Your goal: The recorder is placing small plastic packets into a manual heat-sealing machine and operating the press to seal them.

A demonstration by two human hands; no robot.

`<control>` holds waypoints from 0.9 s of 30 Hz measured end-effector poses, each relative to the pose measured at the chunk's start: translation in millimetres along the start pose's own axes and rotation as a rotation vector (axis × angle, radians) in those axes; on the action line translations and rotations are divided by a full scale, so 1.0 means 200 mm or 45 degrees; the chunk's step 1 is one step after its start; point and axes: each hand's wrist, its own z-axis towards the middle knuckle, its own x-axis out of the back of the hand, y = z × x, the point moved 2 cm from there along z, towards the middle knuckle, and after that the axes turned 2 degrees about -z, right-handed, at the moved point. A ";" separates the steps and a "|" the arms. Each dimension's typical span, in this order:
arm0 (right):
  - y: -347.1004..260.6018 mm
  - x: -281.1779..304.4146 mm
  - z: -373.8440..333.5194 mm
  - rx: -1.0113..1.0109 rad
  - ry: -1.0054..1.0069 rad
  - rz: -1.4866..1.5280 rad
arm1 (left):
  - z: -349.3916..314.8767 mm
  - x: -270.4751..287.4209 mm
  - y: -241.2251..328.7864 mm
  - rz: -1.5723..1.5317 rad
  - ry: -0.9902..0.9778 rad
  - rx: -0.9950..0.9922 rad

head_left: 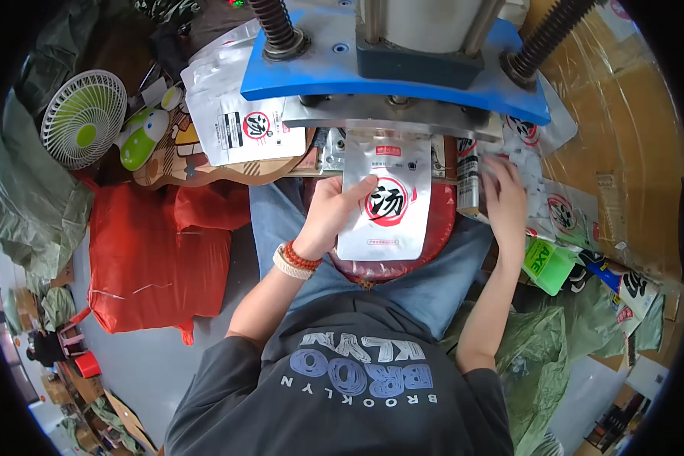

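My left hand (334,210) grips a silver-white pouch (397,228) by its left edge, thumb on the front. The pouch, printed with a red ring and black character, hangs flat with its top end under the metal bar (391,115) of a blue press (418,80). Whether the bar touches it, I cannot tell. My right hand (505,199) lies at the right, fingers stretched and slightly bent, against a stack of similar pouches (470,186) standing on edge. Its fingertips reach over the pouches behind, and nothing shows held in it.
More pouches (243,114) lie at the left on a brown board (182,171), near a white-green fan (84,119). A red bag (159,258) stands at the left. On the right are a green plastic container (549,264) and cardboard (631,144). A dark red round seat (391,270) shows between my legs.
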 end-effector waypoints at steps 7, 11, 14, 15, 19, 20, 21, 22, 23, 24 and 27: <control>0.16 -0.06 -0.12 -0.354 0.092 0.238 | 0.04 0.42 0.27 2.384 0.884 -1.064; -0.01 0.04 -0.15 -0.440 0.471 0.634 | -0.06 0.62 0.24 2.212 0.427 -0.952; -0.26 0.18 -0.22 -0.050 0.534 0.843 | -0.25 0.61 0.24 1.697 0.549 -0.964; -0.36 0.22 -0.24 0.189 0.520 0.693 | -0.31 0.58 0.25 1.511 0.593 -0.949; -0.70 0.19 -0.22 0.652 0.292 0.356 | -0.49 0.25 0.26 1.628 0.375 -1.290; -0.74 0.19 -0.21 0.686 0.066 0.374 | -0.52 0.17 0.26 1.731 0.259 -1.359; -0.78 0.20 -0.21 0.715 -0.070 0.354 | -0.55 0.10 0.27 1.886 0.126 -1.423; -0.78 0.23 -0.21 0.778 0.007 0.467 | -0.59 0.07 0.30 1.833 0.081 -1.459; -0.79 0.26 -0.22 0.903 0.012 0.507 | -0.62 0.04 0.32 1.880 0.018 -1.383; -0.77 0.30 -0.24 0.998 0.018 0.658 | -0.64 0.01 0.34 1.721 -0.068 -1.412; -0.70 0.33 -0.30 0.919 -0.078 0.727 | -0.66 -0.02 0.35 1.689 -0.314 -1.429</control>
